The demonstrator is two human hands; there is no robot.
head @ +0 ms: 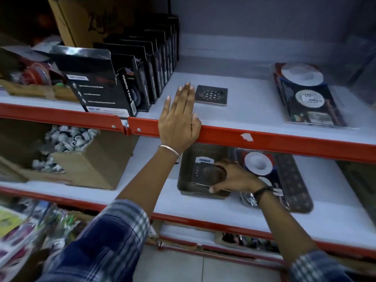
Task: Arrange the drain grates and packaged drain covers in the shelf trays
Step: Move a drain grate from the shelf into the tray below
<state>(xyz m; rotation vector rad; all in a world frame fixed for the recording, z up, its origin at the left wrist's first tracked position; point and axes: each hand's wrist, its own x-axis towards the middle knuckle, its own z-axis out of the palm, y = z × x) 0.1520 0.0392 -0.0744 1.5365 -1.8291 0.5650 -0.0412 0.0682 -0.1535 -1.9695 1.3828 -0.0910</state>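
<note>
A square dark drain grate (pixel 211 95) lies flat on the upper shelf. My left hand (pixel 179 117) rests flat on that shelf's red front edge, fingers together, fingertips just left of the grate, holding nothing. On the lower shelf stands a dark tray (pixel 186 176). My right hand (pixel 234 177) is inside it, closed on a square drain grate (pixel 201 171) with a blue-and-white label. To the right, a second dark tray (pixel 299 192) holds packaged drain covers (pixel 257 162). More packaged drain covers (pixel 307 92) lie on the upper shelf at right.
A row of black boxes (pixel 130 82) stands on the upper shelf left of my left hand. A cardboard box of small white parts (pixel 67 157) sits on the lower shelf at left. Red shelf rails (pixel 284 141) run across the front.
</note>
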